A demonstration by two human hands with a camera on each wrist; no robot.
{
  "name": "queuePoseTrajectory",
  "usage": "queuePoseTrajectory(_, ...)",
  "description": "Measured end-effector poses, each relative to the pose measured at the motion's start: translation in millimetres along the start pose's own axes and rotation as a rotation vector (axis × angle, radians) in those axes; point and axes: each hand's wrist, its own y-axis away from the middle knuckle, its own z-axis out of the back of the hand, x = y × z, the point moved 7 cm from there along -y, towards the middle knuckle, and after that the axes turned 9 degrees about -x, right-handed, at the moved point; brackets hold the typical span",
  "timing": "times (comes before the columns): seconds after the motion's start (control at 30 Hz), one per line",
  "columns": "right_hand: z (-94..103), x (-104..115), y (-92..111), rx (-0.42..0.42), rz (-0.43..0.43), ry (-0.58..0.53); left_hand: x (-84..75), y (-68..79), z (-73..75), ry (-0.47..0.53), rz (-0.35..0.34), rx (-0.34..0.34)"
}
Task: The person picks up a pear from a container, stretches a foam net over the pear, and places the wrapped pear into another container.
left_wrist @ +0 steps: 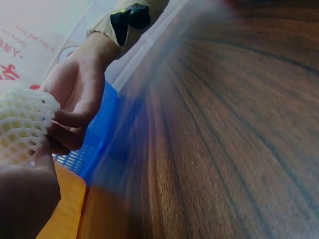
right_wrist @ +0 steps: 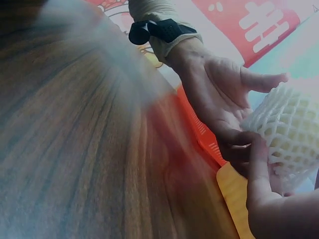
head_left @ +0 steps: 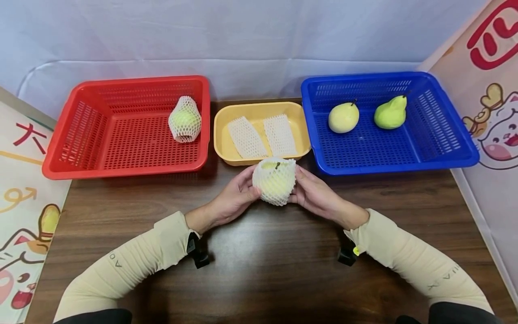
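A pale yellow pear (head_left: 274, 185) in a white foam net sleeve (right_wrist: 294, 127) is held between both hands, its dark stem showing at the top opening. My left hand (head_left: 234, 196) grips its left side, thumb toward the front. From the right, my right hand (head_left: 319, 195) holds the sleeve with curled fingers. Just behind them is a yellow tray (head_left: 220, 135) with two flat foam net sleeves, a left one (head_left: 247, 136) and a right one (head_left: 280, 135). In the left wrist view, the netted pear is cut off at the left edge.
A red basket (head_left: 125, 170) stands on the left with a netted pear (head_left: 185, 119) inside. On the right, a blue basket (head_left: 388, 166) holds a yellow pear (head_left: 343, 118) and a green pear (head_left: 390, 113). Everything stands on a dark wooden table (head_left: 267, 270), with a pale cloth behind.
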Motion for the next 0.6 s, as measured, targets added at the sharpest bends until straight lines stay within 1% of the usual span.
queuePoseTrajectory(0.07,-0.3,0.0,0.3,-0.001,-0.004,0.019,-1.2,0.9,0.5,-0.048,-0.006,-0.004)
queuePoseTrajectory(0.13,-0.5,0.3,0.8,-0.008,-0.006,0.037,-2.3,1.0,2.3,-0.128,-0.023,-0.024)
queuePoseTrajectory(0.2,-0.6,0.8,1.4,-0.01,-0.007,0.062,-4.0,0.4,4.7,-0.209,-0.053,-0.049)
queuePoseTrajectory(0.27,-0.5,1.4,2.1,-0.013,-0.012,0.091,-5.7,-0.9,7.3,-0.255,-0.086,-0.077)
queuePoseTrajectory(0.33,-0.1,1.8,2.8,-0.017,-0.019,0.117,-8.1,-2.6,8.6,-0.259,-0.124,-0.093)
queuePoseTrajectory(0.47,-0.5,3.5,4.5,-0.008,-0.029,0.135,-14.8,-3.8,8.6,-0.213,-0.184,-0.103)
queuePoseTrajectory(0.6,-1.1,6.5,5.3,0.035,0.0,0.15,-20.3,-1.8,6.7,-0.19,-0.197,-0.101)
